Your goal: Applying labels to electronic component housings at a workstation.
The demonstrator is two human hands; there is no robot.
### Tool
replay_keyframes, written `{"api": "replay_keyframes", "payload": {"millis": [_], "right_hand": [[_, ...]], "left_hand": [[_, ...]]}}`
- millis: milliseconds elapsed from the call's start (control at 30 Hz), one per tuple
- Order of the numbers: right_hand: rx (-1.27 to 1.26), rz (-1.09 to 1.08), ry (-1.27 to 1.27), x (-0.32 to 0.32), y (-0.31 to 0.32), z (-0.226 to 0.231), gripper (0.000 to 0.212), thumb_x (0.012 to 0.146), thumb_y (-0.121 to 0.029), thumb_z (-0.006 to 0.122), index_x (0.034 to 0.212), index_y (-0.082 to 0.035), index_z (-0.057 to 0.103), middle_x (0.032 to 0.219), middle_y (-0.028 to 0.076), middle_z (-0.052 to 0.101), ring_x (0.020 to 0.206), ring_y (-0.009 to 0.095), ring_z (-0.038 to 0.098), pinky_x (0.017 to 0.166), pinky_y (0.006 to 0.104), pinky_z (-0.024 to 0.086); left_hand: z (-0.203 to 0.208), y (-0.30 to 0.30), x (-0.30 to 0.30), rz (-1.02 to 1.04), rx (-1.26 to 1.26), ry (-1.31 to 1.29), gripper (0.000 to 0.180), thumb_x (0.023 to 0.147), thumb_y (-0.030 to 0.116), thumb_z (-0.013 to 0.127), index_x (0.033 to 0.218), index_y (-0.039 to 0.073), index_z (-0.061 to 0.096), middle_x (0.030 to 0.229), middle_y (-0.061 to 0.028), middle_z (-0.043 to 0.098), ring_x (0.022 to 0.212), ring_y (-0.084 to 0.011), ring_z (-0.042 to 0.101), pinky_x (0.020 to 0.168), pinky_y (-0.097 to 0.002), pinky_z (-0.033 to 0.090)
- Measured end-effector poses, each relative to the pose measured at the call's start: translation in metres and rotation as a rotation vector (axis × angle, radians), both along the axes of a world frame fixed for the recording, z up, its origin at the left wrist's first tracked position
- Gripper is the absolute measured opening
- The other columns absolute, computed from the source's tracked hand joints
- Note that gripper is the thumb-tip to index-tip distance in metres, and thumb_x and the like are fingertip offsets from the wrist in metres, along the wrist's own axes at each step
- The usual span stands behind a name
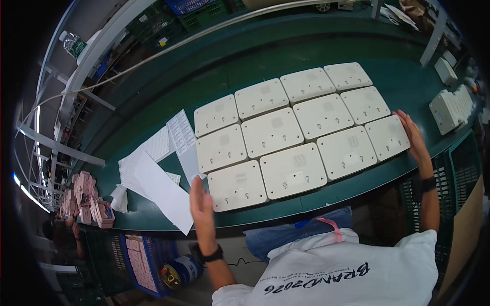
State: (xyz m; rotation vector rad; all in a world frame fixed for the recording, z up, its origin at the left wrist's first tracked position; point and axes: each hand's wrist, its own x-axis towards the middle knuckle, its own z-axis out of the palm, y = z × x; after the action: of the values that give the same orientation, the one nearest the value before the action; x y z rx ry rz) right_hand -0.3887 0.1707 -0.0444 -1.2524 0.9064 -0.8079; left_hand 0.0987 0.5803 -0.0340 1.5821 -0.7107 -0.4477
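Several cream-white plastic housings (pixel 272 131) lie side by side in three rows on the green workbench. Each is a rounded rectangle with keyhole slots and a small grille on its upper face. My left hand (pixel 203 217) is upright at the left end of the near row, beside the corner housing (pixel 237 186); its fingers are stretched out, slightly blurred, and hold nothing. At the opposite end, my right hand (pixel 414 138) lies with extended fingers along the right edge of the near-row end housing (pixel 388 136), seemingly touching it.
Paper sheets (pixel 162 188) and label sheets (pixel 181 133) lie left of the housings. Farther left are pink parts (pixel 84 196) and a crumpled white bag (pixel 119 198). More white housings (pixel 450 109) stand at the right. A blue crate (pixel 153 245) sits below the bench edge.
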Motion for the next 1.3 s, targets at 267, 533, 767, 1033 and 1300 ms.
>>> {"api": "replay_keyframes", "payload": {"millis": [267,533,767,1033,1300], "right_hand": [[-0.244,-0.165,0.244,0.059,0.026,-0.007,0.063,0.104,-0.039,0.055,0.149,0.003,0.044,0.143,0.014,0.055,0.131,0.019,0.052,0.109,0.0287,0.038],[-0.238,-0.221,0.264,0.062,0.022,-0.008,0.058,0.102,-0.034,0.06,0.145,0.003,0.048,0.138,0.013,0.058,0.123,0.018,0.055,0.105,0.027,0.041],[-0.246,-0.176,0.296,0.052,0.012,-0.013,0.059,0.102,-0.034,0.06,0.146,0.002,0.048,0.138,0.013,0.058,0.123,0.018,0.056,0.105,0.0268,0.042],[-0.264,-0.13,0.363,0.027,-0.009,-0.033,0.059,0.103,-0.036,0.059,0.149,-0.001,0.047,0.144,0.015,0.056,0.126,0.02,0.055,0.107,0.0291,0.041],[-0.817,-0.31,0.412,0.027,0.026,0.01,0.042,0.107,-0.025,0.052,0.139,0.001,0.054,0.14,0.013,0.057,0.129,0.022,0.053,0.109,0.0318,0.041]], "left_hand": [[-0.008,0.018,-0.036,0.105,0.292,-0.535,0.095,0.067,0.016,0.091,0.148,0.002,0.043,0.158,-0.0222,0.031,0.144,-0.0385,0.036,0.118,-0.0447,0.031],[0.0,0.013,-0.031,0.077,0.311,-0.594,0.093,0.067,0.02,0.092,0.146,0.005,0.046,0.157,-0.0233,0.031,0.144,-0.0392,0.035,0.117,-0.0471,0.031],[0.01,-0.018,-0.072,-0.03,0.358,-1.124,0.082,0.072,0.038,0.088,0.142,0.01,0.055,0.152,-0.0207,0.042,0.142,-0.0364,0.04,0.116,-0.0581,0.026],[-0.005,-0.016,-0.061,0.003,0.309,-1.092,0.059,0.083,0.036,0.079,0.133,0.01,0.062,0.143,-0.0183,0.054,0.137,-0.037,0.045,0.112,-0.0581,0.029],[-0.002,0.103,0.04,0.402,0.647,-0.984,0.058,0.089,0.036,0.074,0.135,0.004,0.06,0.143,-0.0278,0.05,0.137,-0.0478,0.042,0.114,-0.0579,0.027]]}}
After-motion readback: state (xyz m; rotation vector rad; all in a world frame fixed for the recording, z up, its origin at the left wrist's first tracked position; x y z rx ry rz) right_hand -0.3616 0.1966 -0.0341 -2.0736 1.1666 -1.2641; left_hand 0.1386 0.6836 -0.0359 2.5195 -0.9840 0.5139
